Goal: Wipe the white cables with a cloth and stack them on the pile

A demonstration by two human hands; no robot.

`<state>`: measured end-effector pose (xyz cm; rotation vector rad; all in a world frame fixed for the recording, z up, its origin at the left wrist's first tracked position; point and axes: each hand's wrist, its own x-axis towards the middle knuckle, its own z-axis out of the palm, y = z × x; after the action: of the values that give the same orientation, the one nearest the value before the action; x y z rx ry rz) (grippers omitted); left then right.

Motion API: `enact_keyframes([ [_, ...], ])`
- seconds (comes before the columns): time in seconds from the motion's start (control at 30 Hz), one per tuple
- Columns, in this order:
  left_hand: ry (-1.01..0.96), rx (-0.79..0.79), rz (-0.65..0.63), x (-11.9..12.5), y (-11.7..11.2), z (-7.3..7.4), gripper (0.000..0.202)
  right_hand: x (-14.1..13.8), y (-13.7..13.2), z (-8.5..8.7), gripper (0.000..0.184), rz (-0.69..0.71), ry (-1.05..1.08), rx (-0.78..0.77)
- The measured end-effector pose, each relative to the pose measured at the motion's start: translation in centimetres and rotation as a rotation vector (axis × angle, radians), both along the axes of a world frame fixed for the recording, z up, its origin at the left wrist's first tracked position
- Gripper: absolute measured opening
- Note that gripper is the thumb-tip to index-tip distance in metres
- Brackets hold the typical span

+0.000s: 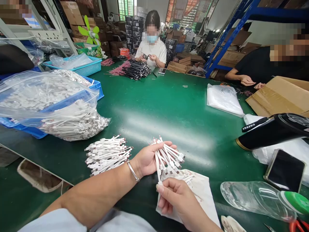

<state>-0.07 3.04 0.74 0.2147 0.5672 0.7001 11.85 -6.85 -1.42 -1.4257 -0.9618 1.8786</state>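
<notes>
A fanned bunch of short white cables [169, 156] lies in my left hand [147, 159], its fingers and thumb closed around them. My right hand [172, 195] pinches the plug end of one cable [158, 167] between thumb and forefinger, at the near side of the bunch. Under my hands is a white bag or cloth [201, 190] with a few more cables on it. Left of my left wrist, a pile of similar white cables [107, 153] rests on the green table [149, 106].
A clear bag of white cables [74, 122] leans over a blue crate [100, 88]. On the right are a plastic bottle [258, 198], a phone [285, 170], a black cup [272, 132] and a cardboard box [280, 96]. Two co-workers sit across the table, near black cables [135, 69].
</notes>
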Motion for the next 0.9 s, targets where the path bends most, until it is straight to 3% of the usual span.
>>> enact_keyframes([
  [0.9, 0.129, -0.001, 0.061, 0.55, -0.62, 0.53, 0.017, -0.17, 0.43, -0.34, 0.046, -0.060, 0.009, 0.014],
])
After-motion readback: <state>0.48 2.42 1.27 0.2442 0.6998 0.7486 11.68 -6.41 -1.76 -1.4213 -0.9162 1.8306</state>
